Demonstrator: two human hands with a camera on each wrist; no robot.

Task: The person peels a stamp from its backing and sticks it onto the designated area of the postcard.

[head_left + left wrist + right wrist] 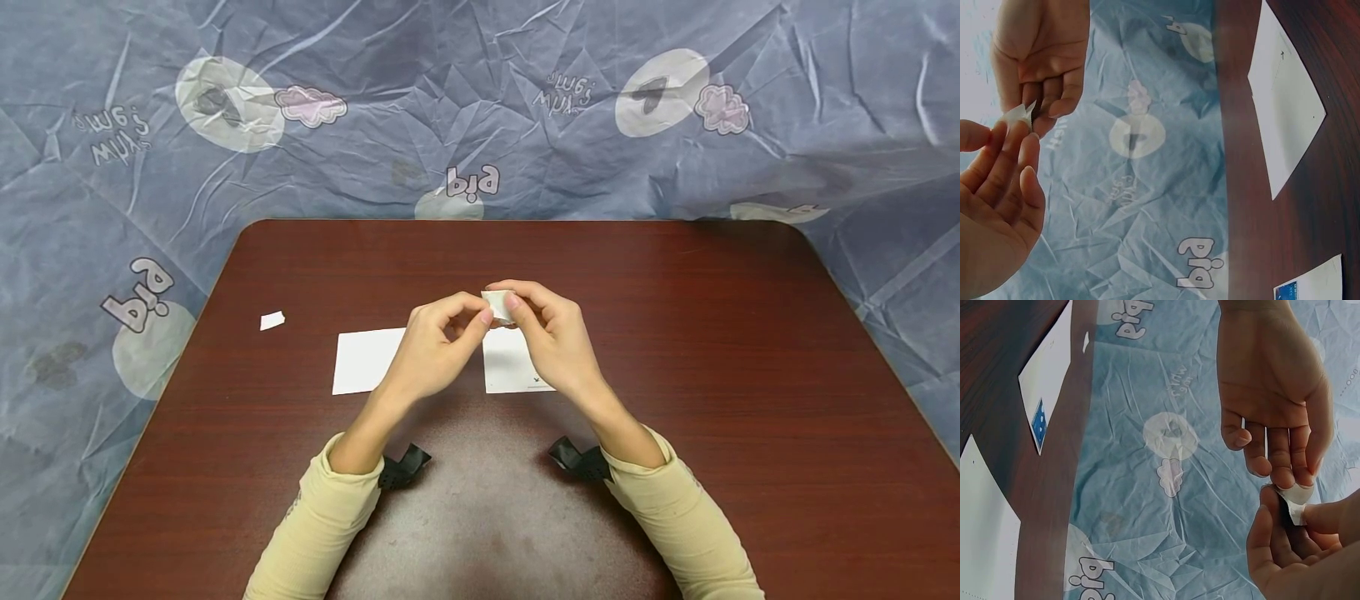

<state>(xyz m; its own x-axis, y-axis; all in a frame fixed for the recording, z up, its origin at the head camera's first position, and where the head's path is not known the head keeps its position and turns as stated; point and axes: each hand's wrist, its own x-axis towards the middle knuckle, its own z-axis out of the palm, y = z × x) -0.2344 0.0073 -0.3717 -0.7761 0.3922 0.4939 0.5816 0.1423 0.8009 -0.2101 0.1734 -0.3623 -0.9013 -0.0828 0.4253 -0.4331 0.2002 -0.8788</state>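
Between the two hands, above the table, is a small squarish whitish piece, perhaps paper or film. It looks bent in the right wrist view, with a dark face on one side. My left hand pinches its left edge between thumb and forefinger. The right hand holds the other side, thumb on the pale face and fingers behind. Below the hands lie two white cards, a left card and a right card, each partly covered in the head view. A blue printed patch marks one end of the left card.
A small white scrap lies on the dark red-brown table, left of the cards. Behind the table hangs a wrinkled blue-grey printed cloth. Black straps show at both wrists.
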